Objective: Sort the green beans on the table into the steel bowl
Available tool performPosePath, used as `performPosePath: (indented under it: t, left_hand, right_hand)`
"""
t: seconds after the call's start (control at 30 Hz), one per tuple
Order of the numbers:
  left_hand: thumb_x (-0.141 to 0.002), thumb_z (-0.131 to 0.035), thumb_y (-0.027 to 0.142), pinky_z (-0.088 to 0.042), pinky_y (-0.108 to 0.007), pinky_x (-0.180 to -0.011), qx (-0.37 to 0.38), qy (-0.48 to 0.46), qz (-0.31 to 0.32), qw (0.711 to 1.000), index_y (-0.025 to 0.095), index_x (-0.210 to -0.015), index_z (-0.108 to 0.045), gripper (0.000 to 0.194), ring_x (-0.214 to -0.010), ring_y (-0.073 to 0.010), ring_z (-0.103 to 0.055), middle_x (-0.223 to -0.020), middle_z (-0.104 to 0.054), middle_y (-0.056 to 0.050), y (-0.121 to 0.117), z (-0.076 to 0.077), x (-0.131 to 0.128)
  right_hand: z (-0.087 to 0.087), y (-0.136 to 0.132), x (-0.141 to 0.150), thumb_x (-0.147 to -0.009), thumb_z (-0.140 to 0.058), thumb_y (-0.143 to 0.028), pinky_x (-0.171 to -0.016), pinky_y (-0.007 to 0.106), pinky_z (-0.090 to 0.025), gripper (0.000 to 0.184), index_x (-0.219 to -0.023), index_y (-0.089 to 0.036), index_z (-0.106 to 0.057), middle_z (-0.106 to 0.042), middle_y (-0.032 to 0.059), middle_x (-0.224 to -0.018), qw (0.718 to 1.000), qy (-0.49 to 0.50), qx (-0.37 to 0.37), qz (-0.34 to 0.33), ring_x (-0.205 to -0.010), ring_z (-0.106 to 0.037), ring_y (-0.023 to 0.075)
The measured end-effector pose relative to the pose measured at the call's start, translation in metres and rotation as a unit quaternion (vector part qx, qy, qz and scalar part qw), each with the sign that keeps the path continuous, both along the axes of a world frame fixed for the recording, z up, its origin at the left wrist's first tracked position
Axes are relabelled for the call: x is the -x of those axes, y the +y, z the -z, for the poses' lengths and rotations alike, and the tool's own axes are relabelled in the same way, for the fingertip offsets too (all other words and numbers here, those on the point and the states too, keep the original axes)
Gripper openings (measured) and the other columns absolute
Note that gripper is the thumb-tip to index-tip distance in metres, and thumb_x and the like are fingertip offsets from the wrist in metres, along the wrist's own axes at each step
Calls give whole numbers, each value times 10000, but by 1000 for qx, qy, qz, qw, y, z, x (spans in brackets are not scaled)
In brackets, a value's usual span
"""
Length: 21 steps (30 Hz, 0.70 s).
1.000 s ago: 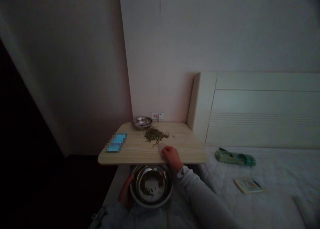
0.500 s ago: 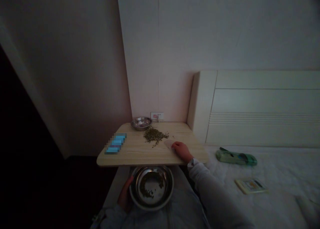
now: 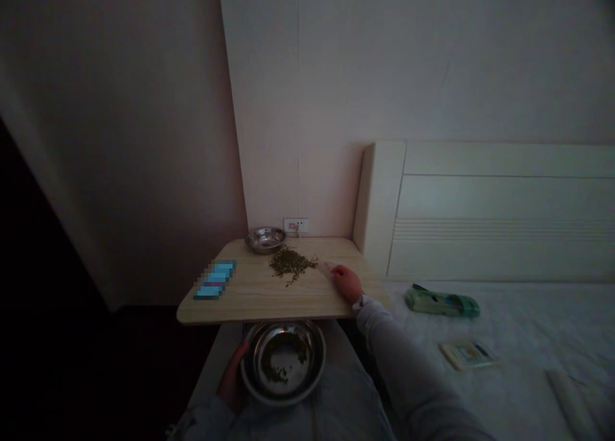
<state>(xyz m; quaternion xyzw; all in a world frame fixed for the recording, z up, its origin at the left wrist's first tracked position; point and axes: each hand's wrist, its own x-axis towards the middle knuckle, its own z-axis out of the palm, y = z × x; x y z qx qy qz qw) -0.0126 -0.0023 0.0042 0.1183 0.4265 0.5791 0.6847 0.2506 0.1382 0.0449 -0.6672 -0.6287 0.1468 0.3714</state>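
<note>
My left hand (image 3: 234, 377) grips the left rim of a steel bowl (image 3: 314, 380) resting on my lap below the table edge. Small greenish bits lie scattered over the bowl's bottom. On the wooden table, my right hand (image 3: 348, 284) is closed on a thin, pale, see-through flat piece (image 3: 325, 267); its exact kind is unclear. The tip of that piece reaches the right end of a loose heap of small green-brown grains or beans (image 3: 289, 261). Behind the heap on the left stands a second steel bowl (image 3: 266, 240).
The small wooden table (image 3: 269, 303) meets the wall near a socket (image 3: 295, 225). A blurred-out blue screen (image 3: 216, 279) lies on its left side. To the right, a bed (image 3: 519, 338) holds a green bottle (image 3: 442, 302) and a flat, pale rectangular item (image 3: 469, 355).
My right hand has moved the pale piece slightly away from me, up to the right end of the heap. The whole view has shifted a little; my left hand still holds the bowl.
</note>
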Motion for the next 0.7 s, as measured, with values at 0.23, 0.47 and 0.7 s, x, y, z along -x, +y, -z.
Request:
performPosePath:
  t: [0.23,0.47,0.7]
  left_hand:
    - [-668,-482,176,-348,-326,-863,-7,-6,15,1000,112,-824,-629,223,-921,-216,-533,-795,-671,-71,1,-5,-2]
    - [-671,-485,222,-341,-322,-864,-26,-45,34,998,114,-773,-640,214,-948,-222,-514,-818,-666,-79,2,4,0]
    - [-669,-474,242,-334,-338,-868,-14,-36,40,998,132,-730,-645,212,-960,-236,-505,-777,-672,-77,-2,-3,-3]
  right_hand:
    - [10,-7,6,-650,-385,-225,-556,226,-356,406,-1048,-143,-379,-532,2,-674,975,211,-70,-18,-574,-471,112]
    - [7,-6,55,-661,-374,-228,-569,233,-369,297,-929,-142,-468,-545,19,-674,968,235,-57,-66,-586,-476,115]
    - [2,-15,74,-671,-382,-207,-579,226,-372,301,-939,-151,-506,-545,9,-652,980,176,-41,-78,-597,-488,110]
